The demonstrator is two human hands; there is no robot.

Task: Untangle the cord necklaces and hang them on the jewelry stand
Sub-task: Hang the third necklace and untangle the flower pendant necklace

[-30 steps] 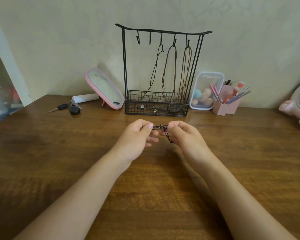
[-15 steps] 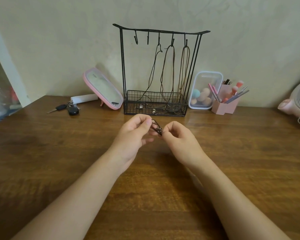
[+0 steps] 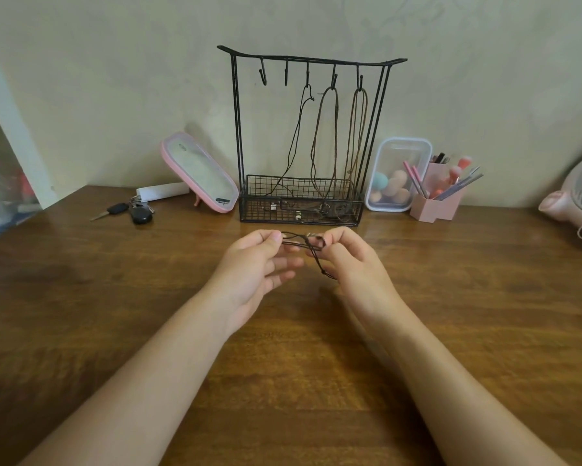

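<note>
Dark cord necklace (image 3: 296, 243), clamped in the grip of my left hand (image 3: 249, 267) and right hand (image 3: 353, 267), is stretched, I judge, to expose its tangle, jewelry stand (image 3: 316, 61) at twelve o'clock.

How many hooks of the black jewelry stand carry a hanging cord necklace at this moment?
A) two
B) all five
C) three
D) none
C: on the jewelry stand, hanging cords fall from each of the three hooks on the right, while the two left hooks are bare.
</note>
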